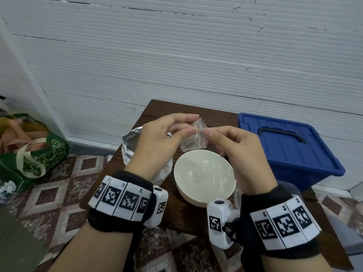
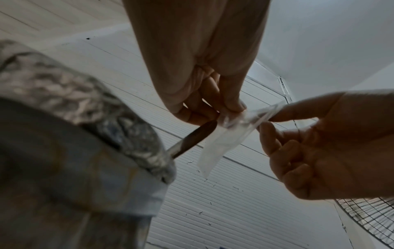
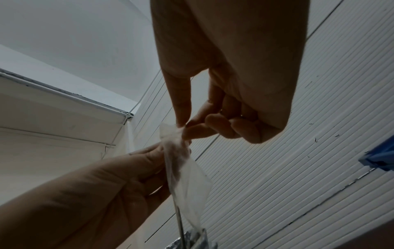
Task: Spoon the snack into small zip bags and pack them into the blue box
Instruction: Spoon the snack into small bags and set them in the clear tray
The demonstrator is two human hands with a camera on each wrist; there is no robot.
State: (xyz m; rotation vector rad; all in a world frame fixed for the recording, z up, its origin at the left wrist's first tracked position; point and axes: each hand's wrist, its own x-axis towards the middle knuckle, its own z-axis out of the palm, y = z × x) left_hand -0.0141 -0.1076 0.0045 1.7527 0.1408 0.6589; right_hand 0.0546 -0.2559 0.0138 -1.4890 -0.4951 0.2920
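The zip bag hangs in the air above the table, just past the far rim of the bowl, held between both hands. It is small, clear and crumpled, and looks empty; its mouth is at the top, where the fingers meet it. The left hand pinches one edge of the mouth between thumb and forefinger, and the right hand pinches the other edge the same way, its other fingers curled in.

The step in hand appears to be opening the bag. To do it well, each pinch should take only one wall of the film, close to the zip strip, and pull apart gently so the seal parts without tearing. Keeping the bag over the bowl would catch any spill.

A spoon handle sticks out of the foil pouch on the left. The blue box stands to the right with its lid on. A green bag sits on the floor.
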